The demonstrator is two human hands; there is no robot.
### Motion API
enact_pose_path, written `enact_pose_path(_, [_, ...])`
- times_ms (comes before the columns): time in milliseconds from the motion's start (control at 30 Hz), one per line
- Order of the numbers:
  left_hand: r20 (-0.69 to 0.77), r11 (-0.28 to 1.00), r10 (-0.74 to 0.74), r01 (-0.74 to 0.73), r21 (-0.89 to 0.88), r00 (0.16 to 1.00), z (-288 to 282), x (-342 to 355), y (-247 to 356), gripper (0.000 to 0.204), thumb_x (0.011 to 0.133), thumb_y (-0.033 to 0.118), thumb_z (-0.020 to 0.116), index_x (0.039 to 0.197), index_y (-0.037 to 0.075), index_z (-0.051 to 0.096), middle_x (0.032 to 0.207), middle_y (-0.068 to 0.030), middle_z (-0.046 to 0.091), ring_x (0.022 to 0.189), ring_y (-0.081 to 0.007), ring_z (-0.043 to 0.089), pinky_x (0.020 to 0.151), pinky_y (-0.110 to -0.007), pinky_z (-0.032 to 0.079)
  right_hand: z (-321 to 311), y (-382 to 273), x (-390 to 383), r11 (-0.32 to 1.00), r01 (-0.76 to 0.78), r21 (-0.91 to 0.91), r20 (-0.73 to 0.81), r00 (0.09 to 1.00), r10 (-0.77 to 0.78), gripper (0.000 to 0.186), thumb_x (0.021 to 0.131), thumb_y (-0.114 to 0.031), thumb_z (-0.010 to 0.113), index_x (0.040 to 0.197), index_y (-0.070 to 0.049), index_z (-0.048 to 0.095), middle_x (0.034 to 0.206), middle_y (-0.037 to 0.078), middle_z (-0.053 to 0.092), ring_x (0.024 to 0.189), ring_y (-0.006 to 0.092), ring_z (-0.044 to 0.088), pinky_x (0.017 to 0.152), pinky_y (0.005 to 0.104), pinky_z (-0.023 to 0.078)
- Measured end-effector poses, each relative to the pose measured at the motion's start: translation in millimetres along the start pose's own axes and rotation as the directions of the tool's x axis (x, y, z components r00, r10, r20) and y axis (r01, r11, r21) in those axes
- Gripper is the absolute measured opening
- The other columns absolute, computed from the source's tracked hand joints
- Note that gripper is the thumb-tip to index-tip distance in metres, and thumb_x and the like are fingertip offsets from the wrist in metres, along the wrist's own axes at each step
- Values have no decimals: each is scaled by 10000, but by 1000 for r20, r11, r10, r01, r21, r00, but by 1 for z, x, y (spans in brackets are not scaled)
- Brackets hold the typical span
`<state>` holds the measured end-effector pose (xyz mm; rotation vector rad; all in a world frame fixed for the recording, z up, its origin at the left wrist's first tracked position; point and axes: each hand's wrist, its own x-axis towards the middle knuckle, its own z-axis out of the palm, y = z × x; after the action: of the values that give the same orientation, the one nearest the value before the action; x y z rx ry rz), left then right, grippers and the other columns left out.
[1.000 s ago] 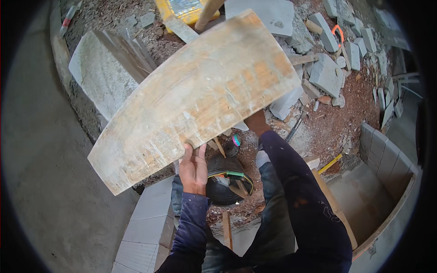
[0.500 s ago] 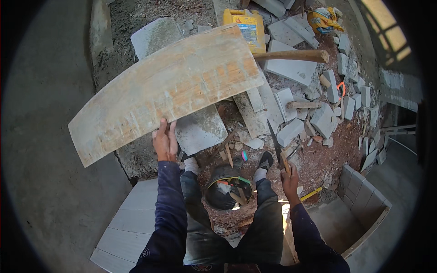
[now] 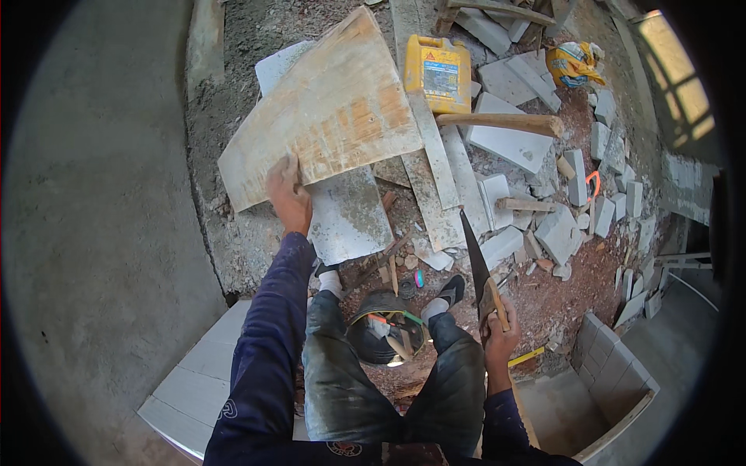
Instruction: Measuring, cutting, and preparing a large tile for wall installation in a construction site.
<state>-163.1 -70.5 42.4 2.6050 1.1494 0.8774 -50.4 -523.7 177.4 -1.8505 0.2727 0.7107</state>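
My left hand (image 3: 289,198) grips the lower left edge of a pale, stained board (image 3: 318,116), which is tilted over the rubble. Below that board lies a speckled white slab (image 3: 350,217). On the right, my right hand (image 3: 501,338) holds a handsaw (image 3: 483,272) by its wooden handle, its dark blade pointing up toward the offcut strips (image 3: 435,194) beside the board. A black bucket (image 3: 373,342) with small tools in it sits between my feet.
A yellow jerrycan (image 3: 437,74), a wooden tool handle (image 3: 497,122), a yellow sack (image 3: 573,62) and several broken white blocks (image 3: 556,233) lie ahead. A block-walled trough (image 3: 610,369) is at lower right, stacked pale blocks (image 3: 194,377) at lower left, a concrete surface (image 3: 101,217) along the left.
My right hand came out from under the board and now shows the saw. My left hand moved the board forward and upward, away from my body, tilting it.
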Motion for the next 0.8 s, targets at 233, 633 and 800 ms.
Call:
enact_pose_path(233, [470, 961, -206, 268, -69, 858, 10, 17, 10, 518, 902, 99, 570, 1416, 70, 515, 1469, -270, 437, 1409, -403, 372, 1164, -393, 303, -28, -30, 36, 979, 156, -130, 145, 980, -137, 485, 929, -110, 630, 1361, 62, 489, 928, 41, 588, 660, 55, 518, 551, 194, 410])
enact_pose_path(633, [815, 879, -307, -181, 441, 492, 26, 63, 22, 749, 915, 629, 513, 1468, 126, 461, 1454, -239, 473, 1367, -447, 403, 1125, -554, 314, -9, -68, 66, 815, 569, -108, 250, 809, -531, 546, 950, -222, 613, 1364, 107, 478, 1165, 154, 629, 993, 168, 603, 863, 313, 492])
enact_pose_path(800, [808, 821, -240, -331, 465, 538, 16, 81, 49, 733, 889, 675, 504, 1352, 115, 596, 1413, -179, 543, 1477, -367, 245, 1137, -719, 32, 87, -83, 77, 899, 427, 95, 313, 845, -434, 523, 944, -203, 623, 1348, 105, 497, 1158, 182, 648, 938, 163, 627, 821, 300, 511])
